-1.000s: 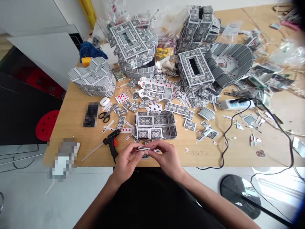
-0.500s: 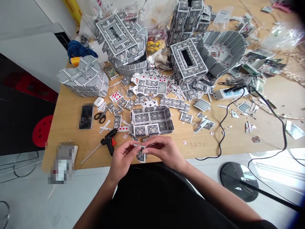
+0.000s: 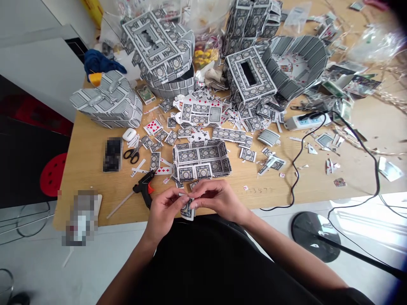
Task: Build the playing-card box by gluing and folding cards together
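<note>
A small piece of patterned playing card (image 3: pixel 187 212) is pinched between both hands at the table's front edge. My left hand (image 3: pixel 163 212) grips its left side, thumb on top. From the right, my right hand (image 3: pixel 218 201) pinches its upper right part; the fingers hide some of the card. Just beyond the hands is an open rectangular box (image 3: pixel 229 167) made of playing cards. A black glue gun (image 3: pixel 144 188) with an orange trigger lies left of my left hand, and black-handled scissors (image 3: pixel 132 155) rest farther left.
Card scraps (image 3: pixel 199 114) spread across the middle of the table. Behind them stand a card-covered tissue box (image 3: pixel 251 76), a round card basket (image 3: pixel 313 80) and a card bag (image 3: pixel 111 106). On the right, a black cable (image 3: pixel 297 169) runs from a power strip (image 3: pixel 307 121).
The card piece has tilted slightly, its lower end curving toward me. Both hands keep hold of it in nearly the same spot. The view has shifted a little.
</note>
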`<state>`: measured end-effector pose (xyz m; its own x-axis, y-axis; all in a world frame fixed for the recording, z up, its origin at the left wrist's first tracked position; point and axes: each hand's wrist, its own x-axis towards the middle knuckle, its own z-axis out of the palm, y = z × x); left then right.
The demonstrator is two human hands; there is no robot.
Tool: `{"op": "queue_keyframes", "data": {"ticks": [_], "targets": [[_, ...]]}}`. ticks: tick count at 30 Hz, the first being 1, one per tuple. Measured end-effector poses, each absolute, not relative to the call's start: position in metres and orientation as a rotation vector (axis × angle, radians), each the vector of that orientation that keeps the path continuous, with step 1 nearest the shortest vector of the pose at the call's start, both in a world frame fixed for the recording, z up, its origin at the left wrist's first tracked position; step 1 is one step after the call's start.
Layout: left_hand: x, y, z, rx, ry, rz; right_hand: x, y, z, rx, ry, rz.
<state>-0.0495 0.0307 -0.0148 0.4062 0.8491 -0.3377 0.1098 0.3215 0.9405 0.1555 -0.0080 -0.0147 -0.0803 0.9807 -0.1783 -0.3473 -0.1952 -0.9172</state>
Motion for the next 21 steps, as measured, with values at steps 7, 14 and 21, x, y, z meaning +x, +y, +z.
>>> {"op": "queue_keyframes", "data": {"ticks": [7, 14, 21], "targets": [[-0.0497, 0.0295, -0.0187, 1.075, 1.011, 0.618, 0.156, -0.0092, -0.0155, -1.018, -0.805, 1.613], [-0.0533, 0.0304, -0.0163, 1.074, 0.995, 0.56, 0.1551, -0.0096, -0.0152, -0.977, -0.748, 1.708], [-0.0541, 0.0283, -0.0134, 1.163, 1.037, 0.543, 0.1557, -0.0166, -0.021, -1.08, -0.844, 1.626]]}}
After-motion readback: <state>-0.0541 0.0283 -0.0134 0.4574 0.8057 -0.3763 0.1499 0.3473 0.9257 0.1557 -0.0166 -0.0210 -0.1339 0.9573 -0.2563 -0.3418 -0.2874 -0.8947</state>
